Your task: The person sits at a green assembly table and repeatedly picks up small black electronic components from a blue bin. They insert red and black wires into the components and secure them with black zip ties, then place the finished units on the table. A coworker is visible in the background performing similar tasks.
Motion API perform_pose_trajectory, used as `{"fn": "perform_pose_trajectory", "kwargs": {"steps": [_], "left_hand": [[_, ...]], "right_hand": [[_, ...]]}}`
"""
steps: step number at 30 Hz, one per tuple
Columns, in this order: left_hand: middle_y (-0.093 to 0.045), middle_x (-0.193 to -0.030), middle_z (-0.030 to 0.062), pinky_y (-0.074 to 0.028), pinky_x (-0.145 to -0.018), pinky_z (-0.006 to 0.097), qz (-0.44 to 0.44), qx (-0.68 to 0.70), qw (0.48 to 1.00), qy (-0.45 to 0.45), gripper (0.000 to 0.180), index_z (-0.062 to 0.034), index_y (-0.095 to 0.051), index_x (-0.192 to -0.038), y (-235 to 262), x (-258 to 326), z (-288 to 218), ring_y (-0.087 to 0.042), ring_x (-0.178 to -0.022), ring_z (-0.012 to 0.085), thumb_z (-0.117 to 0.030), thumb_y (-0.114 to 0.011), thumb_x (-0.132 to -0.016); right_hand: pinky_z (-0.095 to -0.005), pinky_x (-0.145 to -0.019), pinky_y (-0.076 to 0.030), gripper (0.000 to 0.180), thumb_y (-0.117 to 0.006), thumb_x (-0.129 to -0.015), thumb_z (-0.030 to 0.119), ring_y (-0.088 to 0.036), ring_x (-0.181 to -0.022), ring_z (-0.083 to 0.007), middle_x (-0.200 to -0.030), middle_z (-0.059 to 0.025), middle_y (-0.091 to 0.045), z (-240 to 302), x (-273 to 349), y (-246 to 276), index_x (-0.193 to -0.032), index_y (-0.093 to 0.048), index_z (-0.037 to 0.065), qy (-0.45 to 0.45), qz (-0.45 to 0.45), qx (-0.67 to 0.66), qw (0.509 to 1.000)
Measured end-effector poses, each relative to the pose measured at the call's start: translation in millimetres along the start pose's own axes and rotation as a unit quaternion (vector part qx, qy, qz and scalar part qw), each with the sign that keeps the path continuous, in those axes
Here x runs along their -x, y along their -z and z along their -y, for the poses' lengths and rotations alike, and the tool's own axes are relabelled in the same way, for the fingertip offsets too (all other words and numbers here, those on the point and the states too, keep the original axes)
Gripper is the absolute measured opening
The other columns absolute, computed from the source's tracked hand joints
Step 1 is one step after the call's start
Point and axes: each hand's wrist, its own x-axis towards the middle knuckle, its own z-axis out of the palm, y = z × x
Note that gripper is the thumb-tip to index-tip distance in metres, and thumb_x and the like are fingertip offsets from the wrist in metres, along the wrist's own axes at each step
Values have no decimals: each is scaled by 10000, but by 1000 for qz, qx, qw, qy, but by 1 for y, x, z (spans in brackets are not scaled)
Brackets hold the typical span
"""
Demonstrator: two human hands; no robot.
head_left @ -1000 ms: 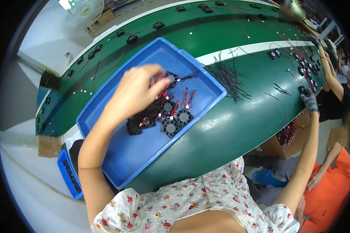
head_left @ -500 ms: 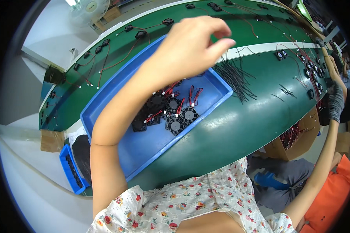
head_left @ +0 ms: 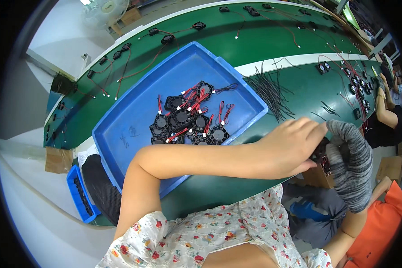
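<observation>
Head view: left hand (head_left: 295, 145) bare, fingers bent, thumb apart, against a dark part (head_left: 319, 152); closure hidden, cannot tell. Right hand (head_left: 350, 156), in a grey glove, curls at the part's other side; how firmly it grips, cannot tell. Part sits between both hands, by the near edge of the green worktop (head_left: 245, 136), toward its right end. Blue tray (head_left: 192, 62) on worktop; black fans (head_left: 182, 117) with red leads bunched toward its near right edge. Black strips (head_left: 272, 96) heaped just beside the tray's right corner.
</observation>
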Motion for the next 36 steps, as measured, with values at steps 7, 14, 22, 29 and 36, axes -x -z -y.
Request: {"fn": "perform_pose_trajectory", "kwargs": {"steps": [7,14,22,29,36], "left_hand": [[-604,-853,139,-483,-641,316,-1,126,989,77,159,18,-503,-940,20,2,14,-611,-767,232,-67,-532,-809],[-600,-873,146,-514,-605,282,76,434,862,251,182,-10,-396,-969,40,1,30,-598,-799,197,-119,-497,-865],[-595,-900,160,-523,-588,279,40,456,842,285,140,-2,-482,-899,44,-11,38,-606,-751,180,-93,-560,-826],[-453,-758,12,-414,-518,200,65,505,811,287,407,32,-479,-1075,38,-7,36,-447,-613,74,-322,-352,-917],[-491,-834,43,-457,-540,229,112,475,822,295,290,-13,-483,-981,34,-6,35,-545,-661,110,-278,-391,-908]], "right_hand": [[-223,-537,-435,244,-601,-728,93,-523,-591,-83,-714,-28,-589,-20,-22,15,-956,-606,6,-193,221,-140,946],[-206,-354,-387,174,-666,-651,128,-513,-419,-88,-583,-55,-582,-50,-7,36,-761,-642,-6,-263,277,-343,858],[-224,-288,-380,319,-537,-777,177,-464,-304,-136,-499,-109,-534,-54,16,30,-888,-547,-122,15,2,-642,766],[-147,-488,-383,726,-547,-774,302,-473,-593,-74,-926,-105,-502,-65,-21,-9,-1317,-208,-40,-106,-273,-504,813],[-197,-458,-423,521,-517,-819,154,-484,-559,-88,-843,-71,-532,-61,-35,-8,-1271,-325,-21,-45,-140,-574,806]]}}
